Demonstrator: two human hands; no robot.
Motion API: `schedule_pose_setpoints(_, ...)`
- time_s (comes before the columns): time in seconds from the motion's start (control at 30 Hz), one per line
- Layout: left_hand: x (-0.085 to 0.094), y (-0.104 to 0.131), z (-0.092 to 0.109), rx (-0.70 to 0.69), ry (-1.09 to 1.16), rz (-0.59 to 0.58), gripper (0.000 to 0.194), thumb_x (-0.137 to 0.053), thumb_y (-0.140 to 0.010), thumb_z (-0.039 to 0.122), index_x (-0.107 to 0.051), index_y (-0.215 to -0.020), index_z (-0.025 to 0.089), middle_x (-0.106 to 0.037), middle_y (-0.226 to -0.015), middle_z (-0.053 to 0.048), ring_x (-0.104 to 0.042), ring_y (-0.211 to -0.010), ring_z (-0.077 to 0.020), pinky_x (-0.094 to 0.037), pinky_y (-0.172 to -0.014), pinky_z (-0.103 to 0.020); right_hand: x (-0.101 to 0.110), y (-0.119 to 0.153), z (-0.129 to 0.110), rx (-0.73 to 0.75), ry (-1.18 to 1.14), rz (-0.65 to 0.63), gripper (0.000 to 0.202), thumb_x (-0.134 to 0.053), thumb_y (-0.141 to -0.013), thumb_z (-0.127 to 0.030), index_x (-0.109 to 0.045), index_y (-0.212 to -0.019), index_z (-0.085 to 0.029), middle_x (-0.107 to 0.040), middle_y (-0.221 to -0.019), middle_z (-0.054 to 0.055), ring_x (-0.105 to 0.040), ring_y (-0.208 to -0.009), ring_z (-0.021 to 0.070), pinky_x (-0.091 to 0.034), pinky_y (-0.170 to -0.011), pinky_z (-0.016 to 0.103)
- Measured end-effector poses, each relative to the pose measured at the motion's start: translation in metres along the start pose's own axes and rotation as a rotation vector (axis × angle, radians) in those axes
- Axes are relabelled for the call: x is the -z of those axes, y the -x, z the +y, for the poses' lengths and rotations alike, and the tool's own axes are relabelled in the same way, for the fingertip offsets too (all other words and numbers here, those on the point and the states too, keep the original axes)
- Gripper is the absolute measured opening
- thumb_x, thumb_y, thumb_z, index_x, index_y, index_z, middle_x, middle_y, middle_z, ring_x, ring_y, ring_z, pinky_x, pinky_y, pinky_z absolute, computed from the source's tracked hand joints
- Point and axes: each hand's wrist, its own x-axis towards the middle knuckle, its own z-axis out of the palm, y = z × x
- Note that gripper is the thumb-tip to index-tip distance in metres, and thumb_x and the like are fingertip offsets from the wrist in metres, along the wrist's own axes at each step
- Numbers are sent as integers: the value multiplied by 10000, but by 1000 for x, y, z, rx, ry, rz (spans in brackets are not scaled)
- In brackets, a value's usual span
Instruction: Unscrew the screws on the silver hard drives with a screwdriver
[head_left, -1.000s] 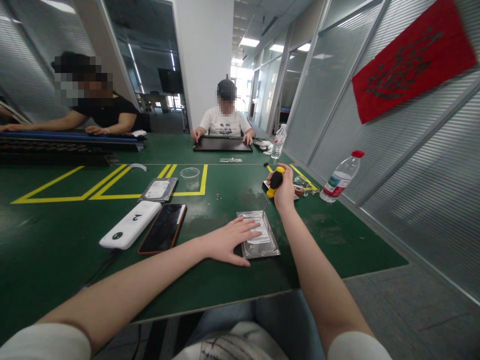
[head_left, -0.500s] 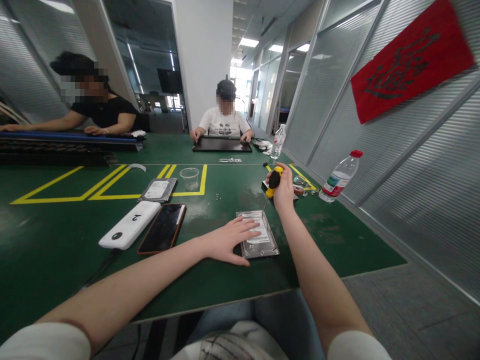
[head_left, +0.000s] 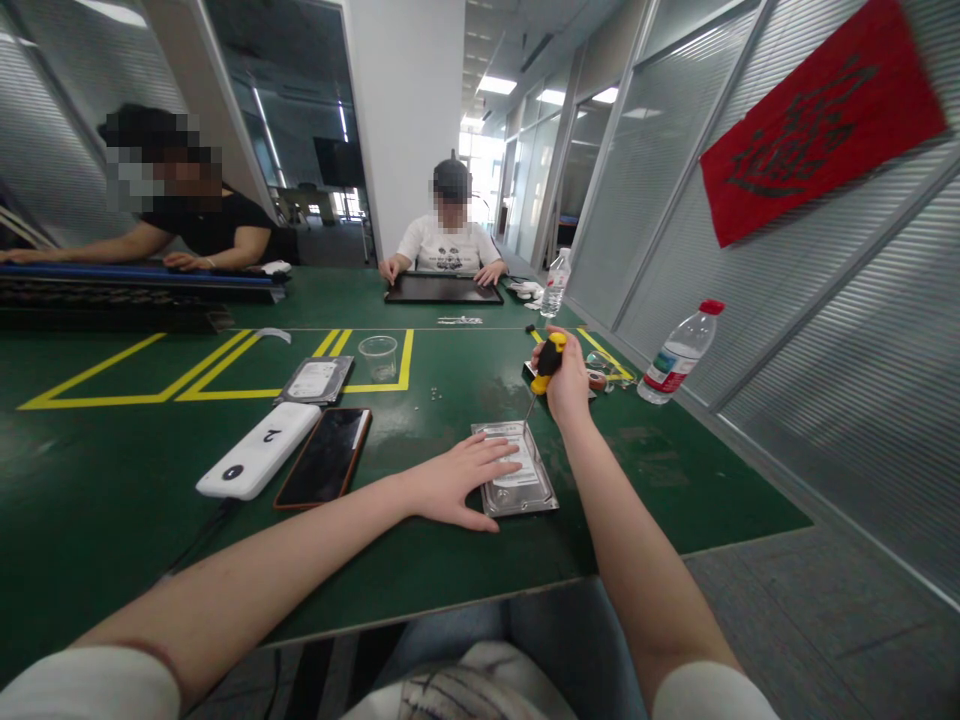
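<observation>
A silver hard drive with a white label lies flat on the green table in front of me. My left hand rests on its left side, fingers spread across the label and thumb near the lower edge. In my right hand is a yellow and black screwdriver, its fingers wrapped round the handle. The shaft slants down to the drive's upper right part; the tip is too small to make out.
Left of my hands lie a phone, a white power bank and a second hard drive. A clear plastic cup stands beyond. At right is a water bottle. Two people sit across the table.
</observation>
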Motion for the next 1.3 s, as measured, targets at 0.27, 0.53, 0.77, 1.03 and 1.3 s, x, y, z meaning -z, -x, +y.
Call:
schedule_pose_setpoints(0.27,-1,-1,-1,-2,-15,-2,868,-693,-787,588,-346,-1485,208,-288,-1555,-156,-245,-1445,-322,-97,-1185,-498,-1,4,-2,81,144,23,387,-643,-755,-522,-442,-950,-255,-565,-782,-42,-552,-656,93,-459,-634,233)
schedule_pose_setpoints(0.53,0,0,0,2,-19,-9,863,-689,-794,587,-342,-1488,208,-281,-1558,-153,-239,-1448,-315,-99,-1187,-488,-3,4,-1,24,39,-22,407,-475,-843,-605,-463,-1061,-261,-574,-729,-39,-525,-562,99,-444,-563,244)
schedule_pose_setpoints(0.77,0,-1,1,6,-20,-11,862,-697,-789,584,-361,-1477,187,-279,-1557,-164,-237,-1448,-321,-96,-1187,-490,-2,4,0,74,179,-13,369,-675,-736,-495,-499,-939,-242,-576,-797,-39,-561,-720,96,-473,-699,232)
schedule_pose_setpoints(1.03,-1,0,0,-4,-36,-12,865,-688,-797,588,-360,-1475,165,-277,-1556,-171,-234,-1450,-315,-97,-1189,-484,-3,4,3,17,49,-45,444,-498,-837,-602,-510,-1120,-260,-598,-799,-20,-574,-630,103,-480,-620,252)
schedule_pose_setpoints(1.3,0,0,1,2,-40,-8,861,-695,-791,585,-367,-1472,172,-280,-1556,-165,-240,-1447,-320,-100,-1189,-489,-3,5,2,97,162,10,398,-646,-754,-555,-485,-961,-256,-556,-824,-28,-578,-686,97,-479,-639,229)
